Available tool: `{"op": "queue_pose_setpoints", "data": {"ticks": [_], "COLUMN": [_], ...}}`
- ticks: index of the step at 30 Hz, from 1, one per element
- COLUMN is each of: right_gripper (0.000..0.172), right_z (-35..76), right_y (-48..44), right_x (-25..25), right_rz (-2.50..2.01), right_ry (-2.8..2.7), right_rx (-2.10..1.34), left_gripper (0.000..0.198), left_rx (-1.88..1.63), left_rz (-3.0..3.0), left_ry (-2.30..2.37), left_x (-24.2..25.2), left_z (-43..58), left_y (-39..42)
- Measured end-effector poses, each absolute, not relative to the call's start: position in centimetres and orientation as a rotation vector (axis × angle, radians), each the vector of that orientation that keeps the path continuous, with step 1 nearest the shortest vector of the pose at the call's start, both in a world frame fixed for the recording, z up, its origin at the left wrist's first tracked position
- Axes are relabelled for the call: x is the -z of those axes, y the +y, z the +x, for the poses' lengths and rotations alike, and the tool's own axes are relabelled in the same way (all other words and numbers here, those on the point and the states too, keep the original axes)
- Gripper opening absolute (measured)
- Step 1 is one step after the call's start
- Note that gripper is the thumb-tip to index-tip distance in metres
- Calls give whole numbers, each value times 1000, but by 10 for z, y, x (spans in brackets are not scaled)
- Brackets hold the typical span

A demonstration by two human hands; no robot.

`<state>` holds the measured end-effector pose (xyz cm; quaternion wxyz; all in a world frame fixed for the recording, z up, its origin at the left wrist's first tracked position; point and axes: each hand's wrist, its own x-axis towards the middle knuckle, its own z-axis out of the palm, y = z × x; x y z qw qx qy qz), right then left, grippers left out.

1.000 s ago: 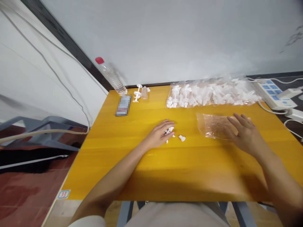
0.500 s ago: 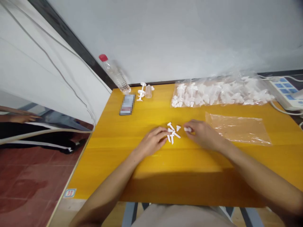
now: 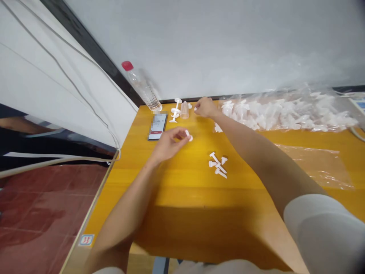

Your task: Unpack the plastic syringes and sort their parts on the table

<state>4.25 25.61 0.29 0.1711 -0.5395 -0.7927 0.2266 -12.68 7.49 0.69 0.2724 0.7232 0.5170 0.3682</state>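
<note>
My left hand is raised over the table, thumb and fingers pinched on a small white plastic piece with a rounded end. Farther back, my right hand is closed with a small white part at its fingertips; most of that part is hidden. Just left of the right hand stand a clear plastic cup and a white spool-shaped plastic part. Nearer to me, several small white T-shaped pieces lie in a loose pile on the yellow table.
A clear bag of white plastic parts lies along the wall. Under my right arm is a flat plastic bag. A phone and a red-capped water bottle are at the back left. Part of another person shows far left.
My right hand has moved back and left, beside the clear cup. My left hand has lifted off the pile with a white piece in its fingers. The pile has fewer pieces.
</note>
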Motion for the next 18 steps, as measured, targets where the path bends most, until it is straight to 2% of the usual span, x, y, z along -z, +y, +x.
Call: {"op": "queue_pose_setpoints", "data": {"ticks": [4, 8, 18], "right_gripper": [22, 23, 36], "right_z": [21, 23, 23], "right_y": [267, 274, 283], "right_x": [10, 13, 11], "right_rz": [-1511, -1487, -1456], "right_ry": [-2263, -2266, -2258], "right_rx": [-675, -713, -802], "left_gripper": [19, 15, 20], "left_rx": [-1151, -1098, -813], "left_rz": [1984, 2185, 2225], "left_ry": [1538, 1693, 2056], "left_x": [-10, -3, 29], "left_z": [-137, -134, -129], "left_y": [143, 195, 222]}}
